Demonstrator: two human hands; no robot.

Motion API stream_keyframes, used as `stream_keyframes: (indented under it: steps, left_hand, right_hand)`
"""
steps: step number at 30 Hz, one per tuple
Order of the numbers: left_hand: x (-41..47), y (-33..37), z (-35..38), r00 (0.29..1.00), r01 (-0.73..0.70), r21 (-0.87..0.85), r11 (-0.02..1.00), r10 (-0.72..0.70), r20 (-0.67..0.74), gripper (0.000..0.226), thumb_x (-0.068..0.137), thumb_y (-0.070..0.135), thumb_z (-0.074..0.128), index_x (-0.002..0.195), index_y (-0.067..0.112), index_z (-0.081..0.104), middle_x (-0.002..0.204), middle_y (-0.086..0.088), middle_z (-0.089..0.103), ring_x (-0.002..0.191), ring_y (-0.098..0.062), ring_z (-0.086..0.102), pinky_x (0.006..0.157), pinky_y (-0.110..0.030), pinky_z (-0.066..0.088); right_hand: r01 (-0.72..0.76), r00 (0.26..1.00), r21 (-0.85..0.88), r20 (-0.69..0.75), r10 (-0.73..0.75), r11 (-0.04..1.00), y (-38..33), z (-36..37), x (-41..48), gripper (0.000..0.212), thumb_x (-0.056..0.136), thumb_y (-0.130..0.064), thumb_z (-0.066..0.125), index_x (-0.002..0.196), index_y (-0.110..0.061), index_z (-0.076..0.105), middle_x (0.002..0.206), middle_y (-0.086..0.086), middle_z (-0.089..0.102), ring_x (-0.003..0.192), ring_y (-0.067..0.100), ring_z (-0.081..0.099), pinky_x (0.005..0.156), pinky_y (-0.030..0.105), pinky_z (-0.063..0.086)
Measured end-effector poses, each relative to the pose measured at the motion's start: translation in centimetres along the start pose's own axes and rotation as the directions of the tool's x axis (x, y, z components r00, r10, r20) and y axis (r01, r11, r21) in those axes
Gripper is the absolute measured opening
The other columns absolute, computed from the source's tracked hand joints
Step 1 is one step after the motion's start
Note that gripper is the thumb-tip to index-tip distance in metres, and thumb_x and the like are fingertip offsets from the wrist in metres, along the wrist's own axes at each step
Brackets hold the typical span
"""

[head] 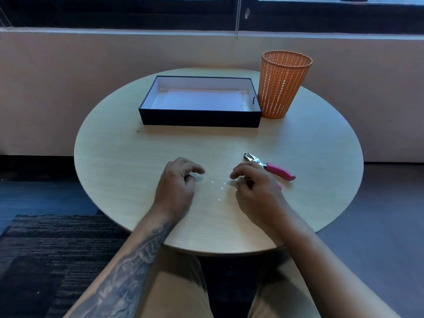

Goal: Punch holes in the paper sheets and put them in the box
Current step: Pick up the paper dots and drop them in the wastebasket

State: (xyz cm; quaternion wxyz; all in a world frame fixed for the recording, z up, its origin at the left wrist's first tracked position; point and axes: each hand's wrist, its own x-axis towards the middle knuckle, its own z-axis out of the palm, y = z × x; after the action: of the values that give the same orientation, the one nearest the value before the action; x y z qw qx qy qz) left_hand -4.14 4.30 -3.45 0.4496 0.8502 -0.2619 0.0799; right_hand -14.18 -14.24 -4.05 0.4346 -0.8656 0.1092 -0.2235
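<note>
A black box [199,119] with a white inside stands at the back of the round table, with white paper [197,99] lying flat in it. A hole punch [270,166] with pink handles lies on the table at the right. My right hand [254,187] rests just left of the punch with its fingers curled loosely, partly covering one handle. My left hand [177,182] rests on the table with its fingers bent and nothing visible in it. Several small white paper dots [219,188] lie between the two hands.
An orange mesh basket [283,83] stands at the box's right end, touching it. The round wooden table [137,180] has its near edge just above my knees. A pale wall and dark windows lie behind; a dark rug is on the floor at left.
</note>
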Motion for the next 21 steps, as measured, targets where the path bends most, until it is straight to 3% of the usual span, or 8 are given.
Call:
stream_keyframes:
  steps: [4, 9, 12, 16, 21]
  left_hand:
    - [0.0, -0.3, 0.2, 0.998, 0.011, 0.125, 0.992, -0.002, -0.07, 0.029, 0.079, 0.0, 0.055, 0.077, 0.023, 0.071, 0.087, 0.01, 0.064, 0.09, -0.016, 0.054, 0.083, -0.043, 0.047]
    - [0.0, -0.2, 0.5, 0.985, -0.153, 0.185, 0.971, 0.134, 0.112, 0.032, 0.082, 0.002, 0.062, 0.083, 0.03, 0.077, 0.087, 0.017, 0.058, 0.091, -0.011, 0.048, 0.085, -0.037, 0.045]
    - [0.0, -0.2, 0.3, 0.981, -0.145, 0.075, 0.987, 0.134, 0.137, 0.041, 0.083, -0.002, 0.054, 0.091, 0.031, 0.078, 0.093, 0.017, 0.059, 0.098, -0.01, 0.051, 0.088, -0.029, 0.044]
    - [0.0, 0.2, 0.1, 0.999, 0.032, -0.199, 0.98, -0.037, -0.021, 0.04, 0.086, -0.007, 0.048, 0.091, 0.023, 0.074, 0.098, 0.011, 0.064, 0.099, -0.011, 0.06, 0.082, -0.024, 0.047]
    - [0.0, 0.3, -0.1, 0.996, 0.046, -0.255, 0.966, -0.064, -0.065, 0.037, 0.087, -0.01, 0.048, 0.092, 0.015, 0.074, 0.097, 0.004, 0.068, 0.096, -0.008, 0.063, 0.084, -0.021, 0.05]
  right_hand:
    - [-0.004, 0.999, -0.002, 0.042, 0.005, 1.0, -0.1, -0.4, 0.2, 0.028, 0.078, -0.003, 0.06, 0.088, -0.029, 0.065, 0.1, -0.014, 0.062, 0.092, 0.013, 0.06, 0.078, 0.035, 0.053]
    - [0.035, 0.998, -0.186, 0.056, -0.025, 0.982, -0.5, 0.6, 1.0, 0.013, 0.08, -0.03, 0.073, 0.085, -0.032, 0.062, 0.089, -0.018, 0.055, 0.088, 0.006, 0.052, 0.076, 0.024, 0.042]
    - [0.048, 0.999, -0.193, 0.027, -0.044, 0.98, -0.5, 0.8, 1.2, 0.007, 0.086, -0.032, 0.072, 0.085, -0.031, 0.065, 0.09, -0.017, 0.058, 0.088, 0.005, 0.053, 0.077, 0.026, 0.043]
    - [0.088, 0.996, -0.133, 0.044, -0.083, 0.987, -0.2, 0.7, 1.0, 0.013, 0.091, -0.021, 0.066, 0.093, -0.03, 0.075, 0.098, -0.018, 0.063, 0.094, 0.003, 0.057, 0.085, 0.026, 0.046]
    - [0.305, 0.938, -0.352, 0.274, -0.214, 0.885, -1.5, 1.9, 1.7, 0.023, 0.099, -0.033, 0.057, 0.112, -0.036, 0.076, 0.12, -0.012, 0.067, 0.11, 0.016, 0.054, 0.087, 0.035, 0.046]
